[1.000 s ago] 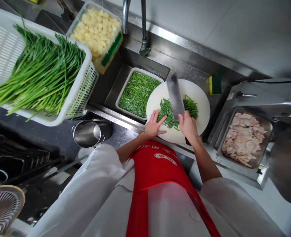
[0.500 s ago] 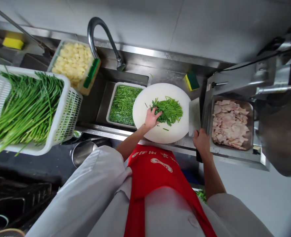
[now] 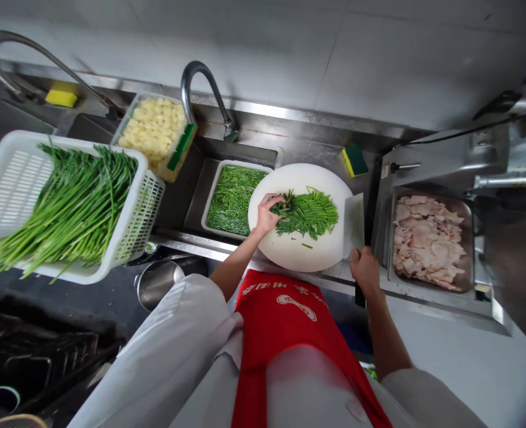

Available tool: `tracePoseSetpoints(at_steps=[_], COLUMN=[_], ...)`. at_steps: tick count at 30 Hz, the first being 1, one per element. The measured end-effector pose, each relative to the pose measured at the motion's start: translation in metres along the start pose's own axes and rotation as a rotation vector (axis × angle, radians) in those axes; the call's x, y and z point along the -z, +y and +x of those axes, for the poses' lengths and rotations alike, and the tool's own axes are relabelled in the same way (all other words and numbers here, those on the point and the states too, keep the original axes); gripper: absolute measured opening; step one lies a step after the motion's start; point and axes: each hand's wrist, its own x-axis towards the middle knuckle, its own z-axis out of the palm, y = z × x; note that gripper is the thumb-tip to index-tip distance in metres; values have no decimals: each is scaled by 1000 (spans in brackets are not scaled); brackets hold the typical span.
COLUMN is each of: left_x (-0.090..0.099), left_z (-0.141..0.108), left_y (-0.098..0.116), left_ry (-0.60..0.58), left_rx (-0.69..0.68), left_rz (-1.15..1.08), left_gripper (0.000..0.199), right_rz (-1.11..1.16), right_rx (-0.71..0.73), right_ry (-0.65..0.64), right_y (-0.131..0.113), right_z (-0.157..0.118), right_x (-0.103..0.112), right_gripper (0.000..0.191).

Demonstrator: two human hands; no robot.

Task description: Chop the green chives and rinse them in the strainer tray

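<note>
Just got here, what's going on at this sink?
The left hand grips some of the cut greens on the round white board. The right hand holds a cleaver at the board's right edge. More cut greens fill the tray in the sink.

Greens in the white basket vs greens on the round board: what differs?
The basket greens are long; the board greens are cut short. The basket greens overhang the basket; the board greens lie within the board, touched by the left hand. Both are green stalks.
</note>
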Motion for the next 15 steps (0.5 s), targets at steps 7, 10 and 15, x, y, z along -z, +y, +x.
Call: tracePoseSetpoints(at_steps=[7, 10, 15], left_x=[95, 118, 124], left_z=[29, 44, 75], left_y=[-61, -106, -163], left_ry=[345, 320, -34], left_rx=[247, 408, 669], left_rz=[126, 205, 279], left_gripper=[27, 33, 61], right_rz=[-13, -12, 7], right_rx=[-16, -35, -61], right_ry=[-9, -25, -49], right_y=[-2, -4, -10], right_z=[1, 1, 1], right_x=[-6, -6, -2], right_gripper=[33, 33, 33])
